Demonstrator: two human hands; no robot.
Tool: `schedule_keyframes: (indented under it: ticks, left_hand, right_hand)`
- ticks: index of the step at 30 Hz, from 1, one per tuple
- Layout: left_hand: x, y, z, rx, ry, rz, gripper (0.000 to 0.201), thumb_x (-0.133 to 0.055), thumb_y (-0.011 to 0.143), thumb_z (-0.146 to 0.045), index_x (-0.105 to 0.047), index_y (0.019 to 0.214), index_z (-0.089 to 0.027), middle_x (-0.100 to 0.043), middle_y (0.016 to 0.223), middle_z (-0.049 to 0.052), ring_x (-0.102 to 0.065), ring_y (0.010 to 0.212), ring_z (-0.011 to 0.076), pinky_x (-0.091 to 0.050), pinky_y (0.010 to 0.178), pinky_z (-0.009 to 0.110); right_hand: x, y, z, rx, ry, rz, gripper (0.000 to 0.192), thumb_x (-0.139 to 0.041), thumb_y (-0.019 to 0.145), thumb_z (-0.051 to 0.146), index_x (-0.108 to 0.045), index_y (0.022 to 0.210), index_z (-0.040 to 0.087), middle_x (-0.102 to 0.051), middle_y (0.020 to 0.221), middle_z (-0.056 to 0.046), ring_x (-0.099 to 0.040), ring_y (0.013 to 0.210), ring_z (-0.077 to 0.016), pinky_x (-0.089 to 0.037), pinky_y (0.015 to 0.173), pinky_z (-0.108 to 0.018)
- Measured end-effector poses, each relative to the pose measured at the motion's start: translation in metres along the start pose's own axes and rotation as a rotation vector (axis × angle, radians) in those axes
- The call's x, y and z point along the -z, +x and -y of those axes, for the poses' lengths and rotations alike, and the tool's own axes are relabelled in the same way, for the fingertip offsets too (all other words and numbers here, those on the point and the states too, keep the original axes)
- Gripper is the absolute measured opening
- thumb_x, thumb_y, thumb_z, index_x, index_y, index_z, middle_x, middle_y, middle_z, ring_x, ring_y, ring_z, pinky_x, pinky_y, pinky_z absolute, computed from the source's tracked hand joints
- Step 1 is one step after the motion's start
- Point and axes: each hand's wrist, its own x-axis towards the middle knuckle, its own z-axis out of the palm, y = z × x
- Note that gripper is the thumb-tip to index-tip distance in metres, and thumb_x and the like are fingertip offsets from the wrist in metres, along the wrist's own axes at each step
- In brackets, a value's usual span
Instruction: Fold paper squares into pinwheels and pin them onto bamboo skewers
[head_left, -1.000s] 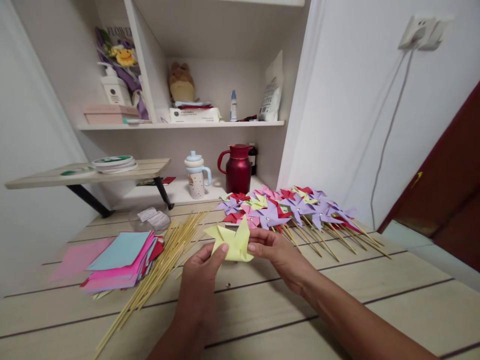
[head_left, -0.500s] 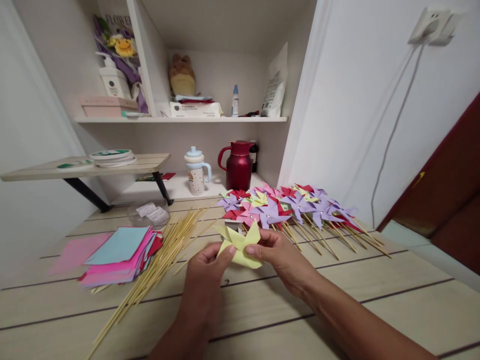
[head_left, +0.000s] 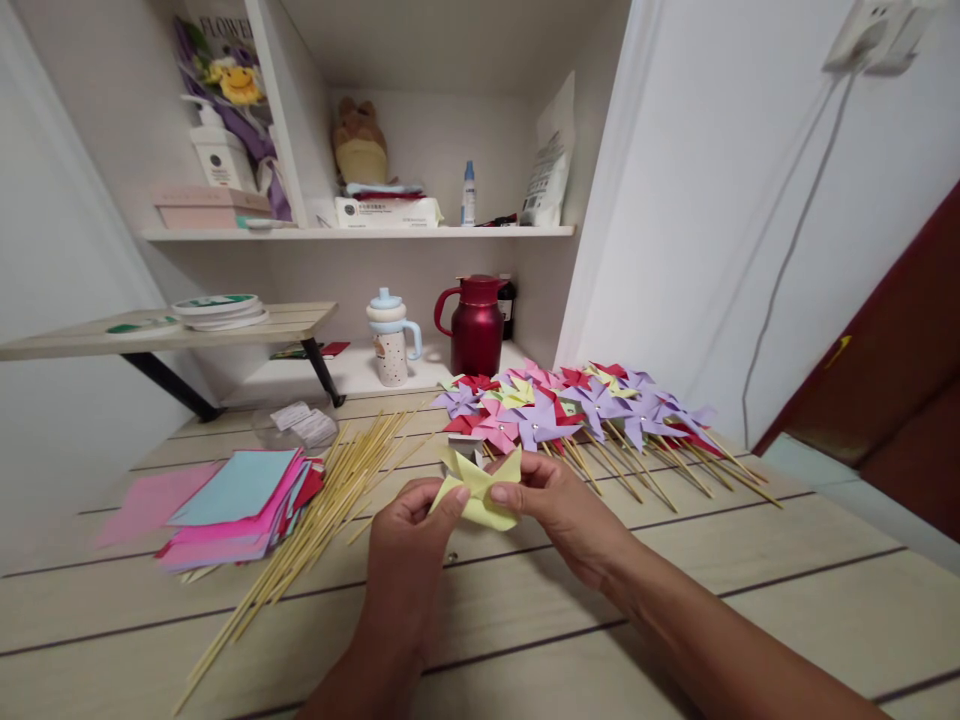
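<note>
A yellow paper pinwheel (head_left: 484,508) with folded blades is held above the table between both hands. My left hand (head_left: 420,520) pinches its left side, thumb on top. On the right side, my right hand (head_left: 551,500) grips it with thumb and fingers. A small shiny stud (head_left: 451,557) lies on the table just below the paper. Behind the paper stands a small grey box (head_left: 466,447), partly hidden. Finished pinwheels on sticks (head_left: 536,425) in purple, pink, red and yellow lie piled beyond my right hand.
Left of my hands lie many thin wooden sticks (head_left: 330,510) and a stack of coloured paper squares (head_left: 232,490). Behind them is a clear container with white packets (head_left: 306,425). A red jug (head_left: 478,330) and a speckled cup (head_left: 391,350) stand at the back, near a small raised shelf (head_left: 292,322).
The yellow paper's blades look more folded in towards the middle, and its lower edge sits slightly higher. Both hands keep their hold. The camera view has shifted slightly.
</note>
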Motion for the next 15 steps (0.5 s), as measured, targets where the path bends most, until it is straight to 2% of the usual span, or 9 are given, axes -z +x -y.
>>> schedule_keyframes:
  ticks: [12, 15]
  left_hand:
    - [-0.0038, -0.0013, 0.0013, 0.014, 0.019, -0.046, 0.023, -0.076, 0.065, -0.038, -0.077, 0.077, -0.018, -0.074, 0.086, 0.006, -0.064, 0.085, 0.0227, -0.047, 0.077, 0.030]
    - [-0.0033, -0.0009, 0.0004, 0.010, -0.023, -0.057, 0.026, -0.076, 0.065, -0.039, -0.077, 0.081, -0.018, -0.074, 0.091, 0.007, -0.064, 0.087, 0.0232, -0.047, 0.080, 0.031]
  right_hand:
    - [-0.0003, 0.0009, 0.0005, -0.008, -0.061, -0.009, 0.026, -0.085, 0.060, 0.034, -0.071, 0.074, 0.018, -0.068, 0.071, 0.000, -0.059, 0.065, -0.0145, -0.047, 0.067, -0.029]
    - [-0.0005, 0.0022, 0.0001, 0.037, -0.050, -0.024, 0.040, -0.085, 0.060, 0.031, -0.069, 0.095, 0.021, -0.068, 0.083, -0.001, -0.061, 0.072, -0.0159, -0.048, 0.070, -0.030]
